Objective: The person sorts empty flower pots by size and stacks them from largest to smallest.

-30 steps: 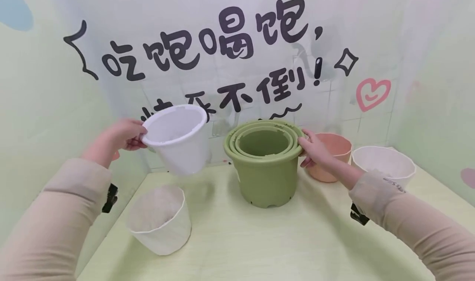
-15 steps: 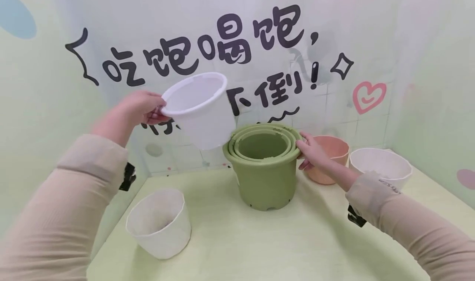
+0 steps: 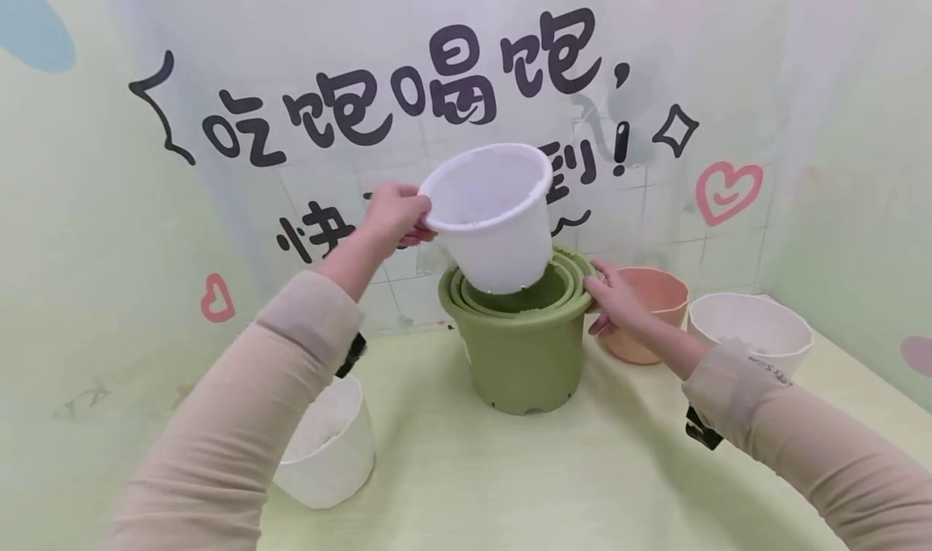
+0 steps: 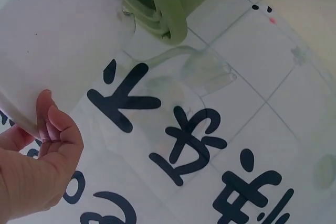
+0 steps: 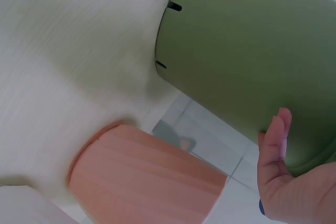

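Mid-frame, your left hand grips white pot, tilted above nested green pots on desk; your right hand, right of centre, grips outermost green one. Peach pot stands just beyond.

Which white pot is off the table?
The white pot in the left hand, over the green pots; the left white pot and right white pot stand on the table.

The left hand now brings the white pot over the opening of the nested green pots, instead of to their left; whether its base dips inside is hard to judge. The left sleeve now hides part of the cream planter, and a pink heart outline at left shows whole.
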Available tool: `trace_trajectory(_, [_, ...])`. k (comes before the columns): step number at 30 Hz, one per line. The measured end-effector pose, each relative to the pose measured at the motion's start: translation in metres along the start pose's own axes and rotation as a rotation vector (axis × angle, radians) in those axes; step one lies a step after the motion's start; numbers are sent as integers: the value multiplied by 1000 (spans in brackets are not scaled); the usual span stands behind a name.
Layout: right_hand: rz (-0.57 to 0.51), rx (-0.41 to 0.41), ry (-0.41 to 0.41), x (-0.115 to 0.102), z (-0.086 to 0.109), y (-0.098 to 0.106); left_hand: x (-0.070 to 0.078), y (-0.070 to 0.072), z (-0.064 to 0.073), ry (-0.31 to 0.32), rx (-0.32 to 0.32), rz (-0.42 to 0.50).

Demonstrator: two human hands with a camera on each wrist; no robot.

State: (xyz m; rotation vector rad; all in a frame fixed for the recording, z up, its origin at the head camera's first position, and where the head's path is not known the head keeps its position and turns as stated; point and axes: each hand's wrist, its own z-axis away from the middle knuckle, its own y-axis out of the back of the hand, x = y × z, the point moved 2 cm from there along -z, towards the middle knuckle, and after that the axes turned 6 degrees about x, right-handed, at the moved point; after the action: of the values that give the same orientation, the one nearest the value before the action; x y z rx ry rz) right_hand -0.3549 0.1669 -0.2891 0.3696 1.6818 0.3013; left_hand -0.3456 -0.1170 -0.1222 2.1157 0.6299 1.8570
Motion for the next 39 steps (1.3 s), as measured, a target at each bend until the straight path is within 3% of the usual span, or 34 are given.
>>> trace_trajectory(6, [-4,-4,-13,3,-1,0,-8,-24,-1,-24,-6,-59])
trace_trajectory(17, [-8,3,-8,2,-2,1,-25,-46,-1,-34,27,-173])
trace_trajectory(28, [-6,5,-16,2,-1,1,-45,-64,2,8,37,-106])
trace_trajectory(34, [-1,4,-20,2,0,1,-55,-75,3,-28,58,-193])
trace_trajectory(39, [2,5,-32,1,0,0,-67,-83,5,-82,64,-319])
